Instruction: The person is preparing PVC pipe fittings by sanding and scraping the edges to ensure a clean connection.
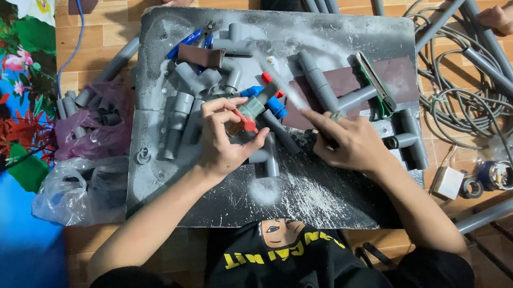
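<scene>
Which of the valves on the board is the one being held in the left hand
The valve with the red handle, pinched in the left hand at the board's centre. The blue-handled valves lie loose just beyond it, untouched.

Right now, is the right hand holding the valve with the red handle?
No. The left hand holds the valve with the red handle; the right hand rests on the dusty board.

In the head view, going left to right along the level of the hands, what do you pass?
Clear plastic bag → left hand holding a grey valve fitting with red and blue parts → right hand → grey tee fitting → coiled grey cable → tape rolls.
</scene>
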